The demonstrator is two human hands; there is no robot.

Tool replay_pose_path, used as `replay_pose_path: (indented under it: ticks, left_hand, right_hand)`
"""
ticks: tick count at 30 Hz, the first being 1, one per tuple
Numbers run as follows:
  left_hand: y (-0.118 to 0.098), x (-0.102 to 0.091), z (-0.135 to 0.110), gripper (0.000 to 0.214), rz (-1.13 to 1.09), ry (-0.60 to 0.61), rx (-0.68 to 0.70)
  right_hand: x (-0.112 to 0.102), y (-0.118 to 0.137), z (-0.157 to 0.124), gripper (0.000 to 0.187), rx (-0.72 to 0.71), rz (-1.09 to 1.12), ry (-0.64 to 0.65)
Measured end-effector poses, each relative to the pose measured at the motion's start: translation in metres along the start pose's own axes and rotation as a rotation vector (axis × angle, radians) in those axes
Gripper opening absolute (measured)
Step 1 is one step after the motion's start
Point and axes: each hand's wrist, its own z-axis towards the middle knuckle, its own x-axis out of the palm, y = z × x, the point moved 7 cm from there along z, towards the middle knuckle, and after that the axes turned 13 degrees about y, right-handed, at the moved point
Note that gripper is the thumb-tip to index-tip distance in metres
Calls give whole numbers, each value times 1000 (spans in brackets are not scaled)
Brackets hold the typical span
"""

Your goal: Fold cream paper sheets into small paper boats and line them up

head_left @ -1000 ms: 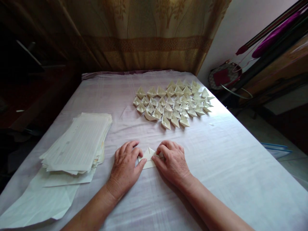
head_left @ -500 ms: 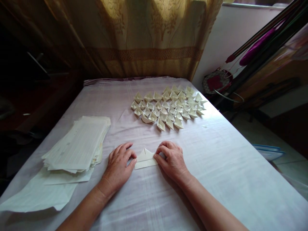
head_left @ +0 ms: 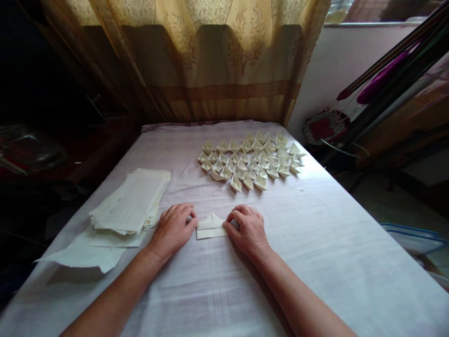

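Observation:
A small piece of folded paper (head_left: 212, 227) lies on the cloth between my hands. A pointed peak with a centre slit rises at its far side, and a flat strip runs along its near edge. At its left end, my left hand (head_left: 175, 228) has thumb and forefinger closed on the corner. My right hand (head_left: 248, 230) pinches the opposite end, its other fingers curled and partly hiding that corner. Beyond the hands, several small folded paper boats (head_left: 242, 166) stand grouped close together.
To the left is a stack of paper sheets (head_left: 131, 199), with a loose thin sheet (head_left: 82, 250) sticking out beneath it. A pale tablecloth (head_left: 315, 262) covers the table. A gold curtain (head_left: 217, 61) hangs at the far edge. A tiny paper scrap (head_left: 300, 189) lies right of the boats.
The head view has shifted up and left, so the stack and boats appear further right. Both hands keep their places at the paper's ends, and the folded paper looks slightly flatter.

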Motion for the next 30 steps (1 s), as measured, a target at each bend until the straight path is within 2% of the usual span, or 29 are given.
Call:
replay_pose_path:
  ticks: [4, 6, 9, 16, 21, 27, 30]
  left_hand:
    - [-26, -5, 7, 20, 60, -16, 77]
    - [-40, -1, 13, 31, 114, 54, 152]
    - [-50, 6, 23, 27, 219, 196, 184]
    - [-60, -1, 42, 23, 268, 306, 166]
    - [-64, 4, 50, 24, 270, 353, 153]
    - [-60, 7, 52, 18, 199, 370, 157]
    - [-57, 6, 50, 15, 121, 360, 155]
  right_hand:
    - [0, 1, 0, 4, 5, -12, -3]
    - [-1, 1, 0, 4, 6, -21, -8]
    - [-1, 1, -1, 6, -8, -41, -21]
    - [0, 0, -1, 7, -31, -69, -28]
    - [-1, 2, -1, 8, -37, -79, -36]
    - [0, 2, -1, 8, -21, -99, -22]
    - [1, 3, -1, 14, -30, -116, -23]
